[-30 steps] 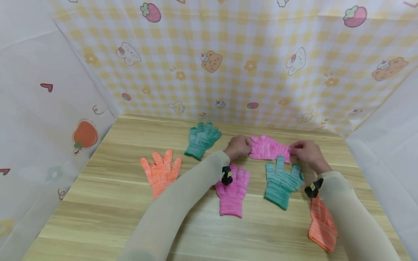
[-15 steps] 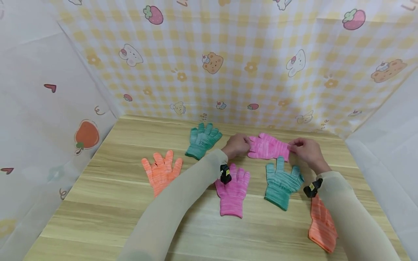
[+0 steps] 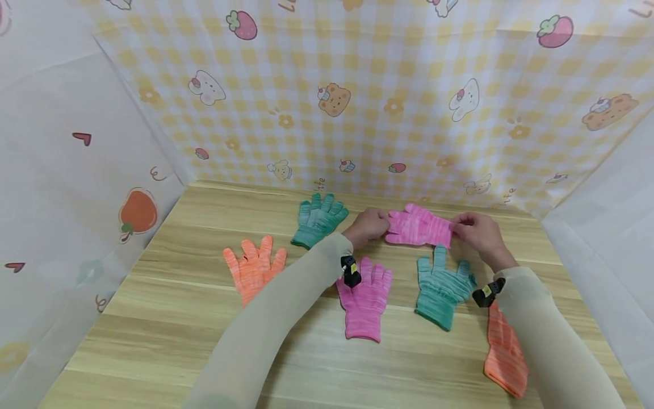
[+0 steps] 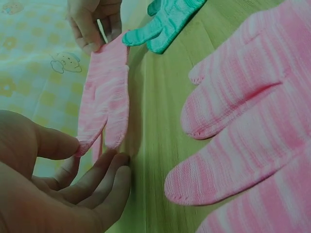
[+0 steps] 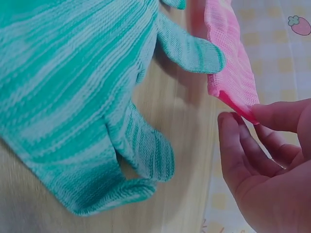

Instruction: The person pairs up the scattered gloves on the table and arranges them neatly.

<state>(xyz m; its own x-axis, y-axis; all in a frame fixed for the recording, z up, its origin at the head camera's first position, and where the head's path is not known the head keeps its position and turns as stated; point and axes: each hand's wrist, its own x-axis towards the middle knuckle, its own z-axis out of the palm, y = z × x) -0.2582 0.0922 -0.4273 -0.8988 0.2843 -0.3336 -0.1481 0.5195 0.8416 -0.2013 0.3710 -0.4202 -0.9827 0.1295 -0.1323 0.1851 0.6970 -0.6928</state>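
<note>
A pink knitted glove point(image 3: 420, 226) lies sideways between my two hands near the back of the table, its fingers to the left. My left hand point(image 3: 370, 225) pinches its fingertips; in the left wrist view the thumb point(image 4: 56, 144) presses on one tip. By the cuff corner, my right hand point(image 3: 479, 234) pinches it between thumb and fingers, as the right wrist view shows at the pink cuff point(image 5: 235, 99). Just in front is a green glove point(image 3: 440, 292), one of its fingers reaching up to the pink glove's lower edge. A second pink glove point(image 3: 365, 307) lies below my left wrist.
Another green glove point(image 3: 318, 218) lies at the back left. An orange glove point(image 3: 250, 270) is partly covered by my left sleeve, and a second orange glove point(image 3: 504, 358) sits partly beneath my right forearm. A checked cloth point(image 3: 368, 85) hangs behind the wooden table point(image 3: 153, 329).
Both hands have moved the held pink glove slightly back and to the left, toward the cloth. Its lower edge has shifted up from the green glove. The other gloves stay put.
</note>
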